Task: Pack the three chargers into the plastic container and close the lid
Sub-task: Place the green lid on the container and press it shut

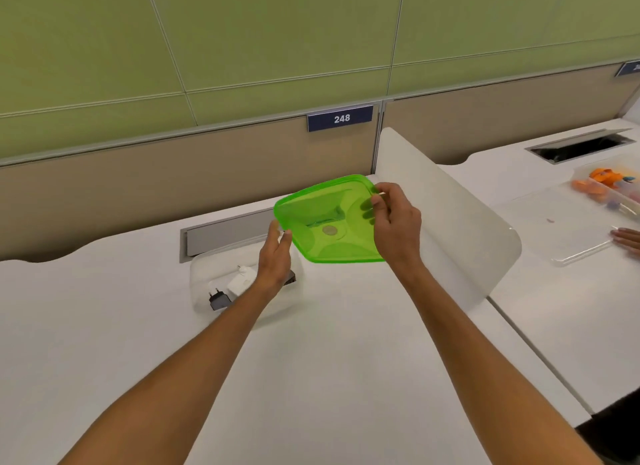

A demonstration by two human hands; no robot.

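Both my arms reach forward over the white desk (346,360). My right hand (394,222) pinches the green lid's (325,218) far right corner; my left hand (275,256) grips its left edge, tilting it above the desk. Clear plastic container (204,274) sits below left, open, black charger (218,300) and white charger (240,282) inside.

**Even light, soft focus, wide-angle bend**

Bright, diffuse light falls from overhead. Only faint shadows lie on the white desk (311,378) under both forearms. No harsh glare. The translucent green lid (329,222) between the hands glows. Detail is slightly soft throughout. Straight edges far beyond the hands bow near the frame borders.
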